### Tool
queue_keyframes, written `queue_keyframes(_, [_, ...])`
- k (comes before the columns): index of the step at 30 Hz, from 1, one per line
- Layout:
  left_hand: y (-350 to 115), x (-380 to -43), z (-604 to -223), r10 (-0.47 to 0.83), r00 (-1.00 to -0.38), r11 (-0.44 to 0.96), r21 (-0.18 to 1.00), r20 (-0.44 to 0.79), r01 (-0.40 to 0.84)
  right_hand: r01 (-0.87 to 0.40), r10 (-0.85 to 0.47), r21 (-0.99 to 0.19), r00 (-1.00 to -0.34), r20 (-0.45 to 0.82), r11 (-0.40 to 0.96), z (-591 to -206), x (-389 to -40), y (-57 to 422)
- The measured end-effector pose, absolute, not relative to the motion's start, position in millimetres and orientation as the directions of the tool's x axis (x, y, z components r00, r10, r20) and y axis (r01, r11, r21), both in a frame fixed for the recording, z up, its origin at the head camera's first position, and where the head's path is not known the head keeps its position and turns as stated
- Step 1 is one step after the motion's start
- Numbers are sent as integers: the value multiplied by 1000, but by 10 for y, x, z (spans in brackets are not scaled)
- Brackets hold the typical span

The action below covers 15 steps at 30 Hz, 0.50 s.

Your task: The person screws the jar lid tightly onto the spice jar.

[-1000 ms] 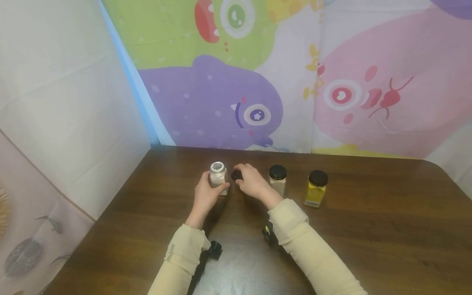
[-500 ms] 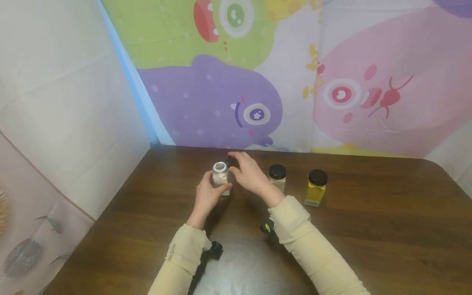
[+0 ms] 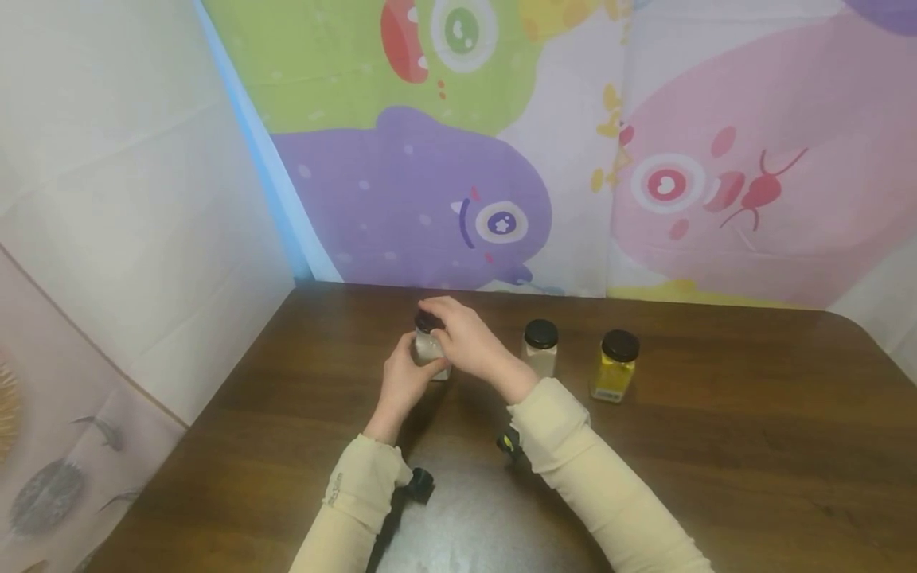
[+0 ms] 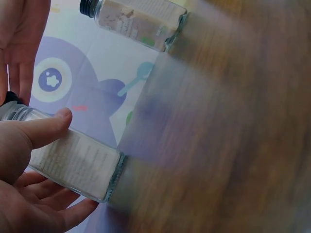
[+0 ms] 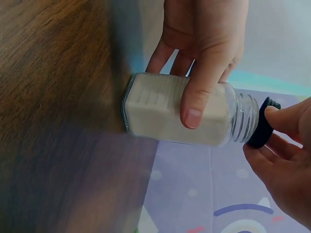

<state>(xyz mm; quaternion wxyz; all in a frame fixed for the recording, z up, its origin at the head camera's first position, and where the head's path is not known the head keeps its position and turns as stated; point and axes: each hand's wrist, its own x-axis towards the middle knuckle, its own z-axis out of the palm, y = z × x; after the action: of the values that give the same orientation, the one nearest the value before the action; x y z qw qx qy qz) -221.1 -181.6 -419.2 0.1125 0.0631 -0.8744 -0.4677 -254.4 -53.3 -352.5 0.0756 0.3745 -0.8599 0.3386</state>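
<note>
A square glass jar of whitish powder stands on the table, its threaded neck showing in the right wrist view. My left hand grips the jar's body, thumb on one side and fingers round the other. Between the thumb and fingers of my right hand is a black screw lid. The lid sits at the jar's mouth, slightly tilted, with most of the thread below it exposed. In the head view, the right fingers partly cover the lid.
To the right stand a second jar of pale powder and a jar with yellow contents, both under black lids. The brown wooden table ends at a cartoon-printed cloth. A white wall sheet hangs at left.
My right hand has brought the black lid up and leftward from beside the jar onto its open mouth. My left hand has kept hold of the jar, which has shifted slightly right.
</note>
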Motion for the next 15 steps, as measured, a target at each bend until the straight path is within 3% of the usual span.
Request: queue_keyframes(15, [-1816,-2194,-4174,-207,-969,553,833,131,-6,-749,-686,-425,-650,327,507,-3554,-2588,-569])
